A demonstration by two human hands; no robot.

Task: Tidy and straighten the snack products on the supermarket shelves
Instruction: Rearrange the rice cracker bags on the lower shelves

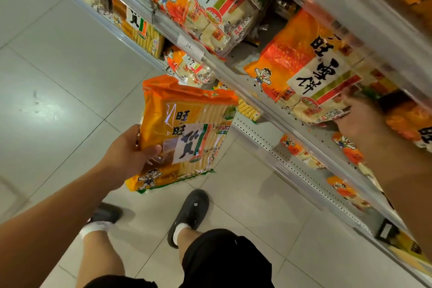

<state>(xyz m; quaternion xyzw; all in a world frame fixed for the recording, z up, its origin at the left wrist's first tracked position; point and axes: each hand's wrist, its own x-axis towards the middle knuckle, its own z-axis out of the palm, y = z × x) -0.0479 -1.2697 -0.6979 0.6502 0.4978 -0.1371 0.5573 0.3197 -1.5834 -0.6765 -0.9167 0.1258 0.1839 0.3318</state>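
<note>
So the yellow-orange plastic bag of rice crackers is out over the floor in your left hand, thumb clamped on its front, long axis running up toward the grey metal shelf edge. Your right hand grips the big orange-and-white cracker bag lying on that shelf, so the open gap sits up-left of it.

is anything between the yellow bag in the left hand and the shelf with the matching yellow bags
Nothing visible. The left hand holds the yellow bag out over the floor, and the way to the matching bags on the lower shelf is open. The right hand is on a different bag.
</note>
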